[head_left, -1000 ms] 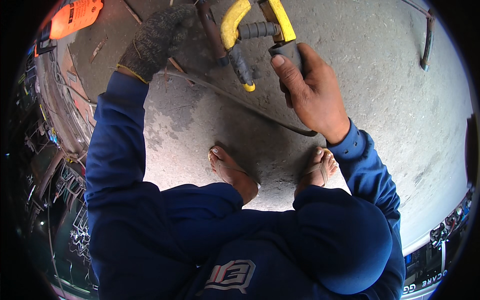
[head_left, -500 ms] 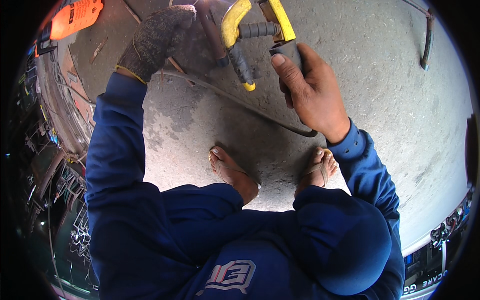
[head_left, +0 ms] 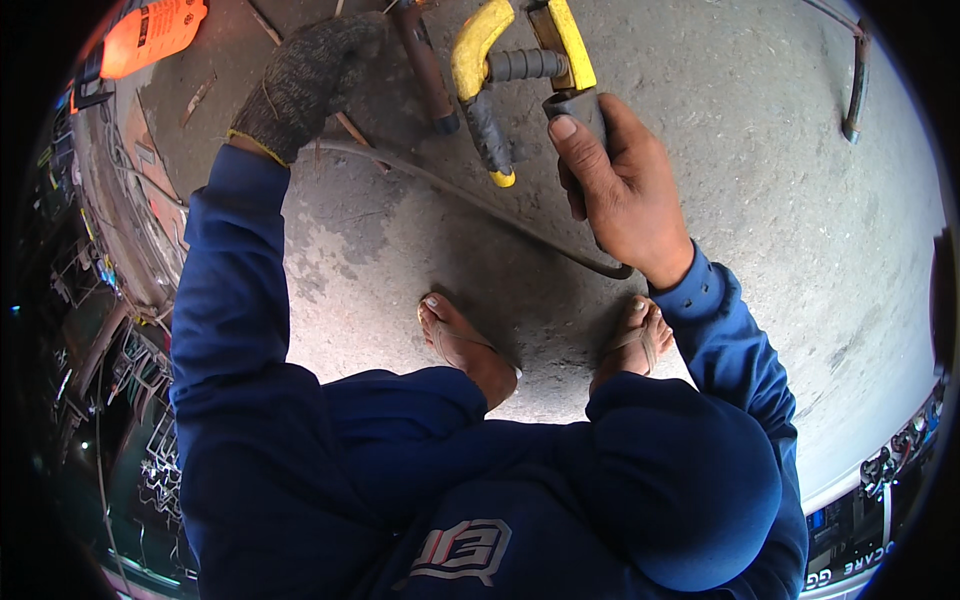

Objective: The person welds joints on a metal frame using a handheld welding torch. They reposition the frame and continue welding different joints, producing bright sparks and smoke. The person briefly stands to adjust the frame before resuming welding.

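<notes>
My right hand (head_left: pixel 635 185) is bare and wrapped round the dark handle of a welding electrode holder (head_left: pixel 525 66). The holder has yellow jaw covers and a ridged black spring between its two arms. My left hand (head_left: pixel 310 80) wears a dark knitted glove with a yellow cuff edge. Its fingers curl to the right at the top of the view, beside a rusty metal pipe (head_left: pixel 425 75); anything inside them is hidden. A grey cable (head_left: pixel 470 205) runs over the floor and passes out of sight under my right wrist.
An orange plastic container (head_left: pixel 155 38) lies at the far left, near thin rods (head_left: pixel 355 130). A bent metal pipe (head_left: pixel 857 85) stands at the far right. My sandalled feet (head_left: pixel 465 340) rest on the concrete floor (head_left: pixel 350 270). Metal clutter (head_left: pixel 160 450) lines the left edge.
The bright glow at my left fingertips has gone, and the pipe shows more plainly. My right hand and the electrode holder have shifted slightly right and down. The left glove has moved very little.
</notes>
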A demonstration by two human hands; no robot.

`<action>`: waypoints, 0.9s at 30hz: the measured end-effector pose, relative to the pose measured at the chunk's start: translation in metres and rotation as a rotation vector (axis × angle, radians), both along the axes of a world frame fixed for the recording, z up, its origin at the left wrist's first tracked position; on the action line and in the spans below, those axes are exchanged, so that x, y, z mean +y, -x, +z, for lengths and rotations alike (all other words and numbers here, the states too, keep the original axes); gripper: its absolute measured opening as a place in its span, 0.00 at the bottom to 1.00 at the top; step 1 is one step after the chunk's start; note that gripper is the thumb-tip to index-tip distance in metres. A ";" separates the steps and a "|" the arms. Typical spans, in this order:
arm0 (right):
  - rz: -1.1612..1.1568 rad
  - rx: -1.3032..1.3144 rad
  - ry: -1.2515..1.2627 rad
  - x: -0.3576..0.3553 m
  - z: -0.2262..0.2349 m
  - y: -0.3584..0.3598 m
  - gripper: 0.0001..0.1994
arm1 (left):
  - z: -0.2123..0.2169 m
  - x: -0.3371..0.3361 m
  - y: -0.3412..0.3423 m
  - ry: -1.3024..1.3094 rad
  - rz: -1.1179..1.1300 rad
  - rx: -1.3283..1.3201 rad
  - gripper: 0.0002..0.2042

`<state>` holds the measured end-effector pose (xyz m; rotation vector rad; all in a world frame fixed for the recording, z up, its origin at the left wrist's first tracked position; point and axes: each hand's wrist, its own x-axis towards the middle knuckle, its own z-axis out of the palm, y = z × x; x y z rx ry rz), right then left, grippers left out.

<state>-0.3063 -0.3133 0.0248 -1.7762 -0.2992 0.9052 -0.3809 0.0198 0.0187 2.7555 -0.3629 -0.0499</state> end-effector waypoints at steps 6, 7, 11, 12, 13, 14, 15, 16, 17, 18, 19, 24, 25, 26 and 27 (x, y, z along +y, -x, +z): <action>0.006 -0.006 -0.004 0.001 -0.001 0.000 0.25 | -0.004 0.004 0.002 -0.037 -0.014 -0.036 0.22; 0.003 -0.006 -0.009 0.001 -0.001 0.000 0.25 | -0.003 0.003 0.002 0.032 0.076 0.077 0.22; 0.004 -0.008 0.007 0.002 -0.002 0.000 0.25 | 0.003 -0.002 0.001 0.337 0.467 0.480 0.22; 0.002 -0.013 0.008 0.002 -0.002 0.001 0.25 | 0.004 -0.003 0.000 0.284 0.374 0.414 0.23; 0.000 -0.018 0.009 0.002 -0.002 0.000 0.25 | 0.006 -0.004 0.000 0.101 0.208 0.245 0.23; 0.008 -0.010 0.012 0.002 -0.002 0.001 0.25 | 0.008 -0.003 -0.002 -0.034 0.068 0.143 0.25; 0.015 -0.001 0.015 0.002 -0.002 0.000 0.25 | 0.008 -0.004 -0.001 -0.011 0.063 0.128 0.26; 0.023 0.007 0.019 0.001 -0.002 0.000 0.25 | 0.008 -0.003 -0.002 -0.003 0.020 0.092 0.28; 0.043 0.008 0.039 0.002 -0.002 0.001 0.25 | 0.008 -0.002 -0.002 -0.016 0.038 0.138 0.29; 0.008 0.027 -0.022 0.002 -0.003 0.001 0.25 | 0.007 -0.002 -0.001 0.029 0.045 0.141 0.29; -0.027 0.046 -0.083 0.002 -0.003 0.002 0.25 | 0.006 0.000 0.000 0.073 0.051 0.143 0.29; -0.012 -0.017 -0.044 0.000 -0.001 -0.001 0.24 | -0.003 0.012 0.004 0.070 0.083 0.153 0.24; -0.003 -0.023 -0.020 0.000 0.000 -0.002 0.24 | -0.005 0.015 0.004 0.101 0.120 0.193 0.24; 0.006 -0.029 0.004 0.000 0.001 -0.003 0.24 | -0.006 0.019 0.004 0.131 0.156 0.232 0.23; 0.014 -0.036 0.027 0.000 0.002 -0.004 0.24 | -0.008 0.023 0.003 0.161 0.191 0.272 0.23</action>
